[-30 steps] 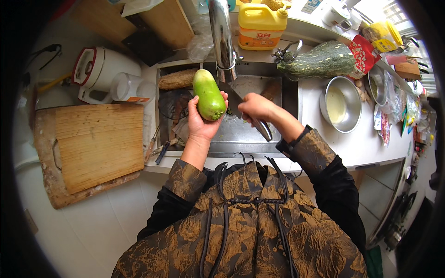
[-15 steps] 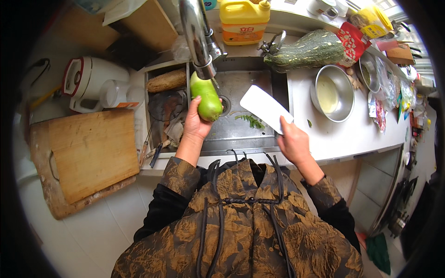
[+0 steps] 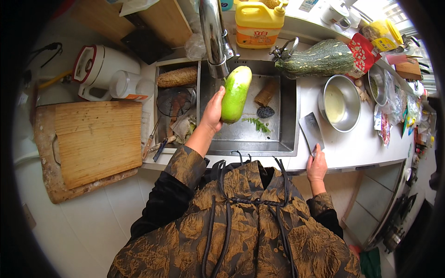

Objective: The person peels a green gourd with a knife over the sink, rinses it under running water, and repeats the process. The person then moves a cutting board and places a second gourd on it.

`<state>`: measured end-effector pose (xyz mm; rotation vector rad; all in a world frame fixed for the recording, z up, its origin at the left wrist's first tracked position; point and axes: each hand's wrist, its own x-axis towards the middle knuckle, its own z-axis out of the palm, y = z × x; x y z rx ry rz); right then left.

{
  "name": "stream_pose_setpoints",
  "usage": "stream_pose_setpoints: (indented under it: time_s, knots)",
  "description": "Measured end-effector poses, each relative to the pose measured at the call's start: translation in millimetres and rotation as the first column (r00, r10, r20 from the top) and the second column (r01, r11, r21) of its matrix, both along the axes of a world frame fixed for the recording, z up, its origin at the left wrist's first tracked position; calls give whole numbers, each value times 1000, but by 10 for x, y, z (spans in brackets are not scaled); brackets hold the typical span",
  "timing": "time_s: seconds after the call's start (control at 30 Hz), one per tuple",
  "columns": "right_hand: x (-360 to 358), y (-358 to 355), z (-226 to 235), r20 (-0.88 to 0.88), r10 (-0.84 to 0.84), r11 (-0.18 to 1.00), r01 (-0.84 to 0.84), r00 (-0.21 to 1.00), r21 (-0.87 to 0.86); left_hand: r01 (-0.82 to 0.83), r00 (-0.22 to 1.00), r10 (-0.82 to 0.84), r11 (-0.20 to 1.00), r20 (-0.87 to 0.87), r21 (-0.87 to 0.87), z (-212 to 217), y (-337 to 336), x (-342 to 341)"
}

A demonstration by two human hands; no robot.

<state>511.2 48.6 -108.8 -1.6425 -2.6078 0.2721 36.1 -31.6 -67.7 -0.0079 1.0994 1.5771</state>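
Observation:
My left hand (image 3: 214, 110) is wrapped round the side of a green radish (image 3: 236, 95), smooth and bright green. It is held over the left part of the steel sink (image 3: 287, 146), just in front of the tap (image 3: 214, 41). Right of the sink, my right hand (image 3: 317, 166) grips the handle of a cleaver (image 3: 311, 131). Its broad blade lies on or just above the white counter. In the sink are a leafy green sprig (image 3: 256, 124), a dark scrubber (image 3: 265, 112) and a brown cylindrical piece (image 3: 265, 94).
A metal bowl (image 3: 354, 109) stands right of the cleaver, with a big dark-green squash (image 3: 320, 59) behind it. A yellow jug (image 3: 259, 25) is at the back. The side basin holds a brown root-like piece (image 3: 177, 77) and a strainer (image 3: 174, 102). Cutting boards (image 3: 95, 143) are at left.
The cleaver has moved right, from over the sink to the counter. The radish has shifted right and been raised, uncovering more of the sink. The whole view has shifted slightly.

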Motion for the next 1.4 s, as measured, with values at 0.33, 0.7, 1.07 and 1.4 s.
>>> stream_pose_setpoints:
  time_s: [0.33,0.7,1.07,1.4]
  knots:
    - [-1038,129,621,-226,124,992,-112,966,64,131,969,-155,983,191,131,3,116,-144]
    - [-3672,151,1148,-645,657,575,-812,390,95,-99,977,96,995,192,5,254,-395,19]
    - [-4237,478,450,-666,-692,498,-484,277,-719,73,479,-203,979,-854,-191,542,-395,-36]
    - [-4145,237,608,-637,-753,524,-435,165,-732,53,338,-304,951,-891,-304,503,-142,-124]
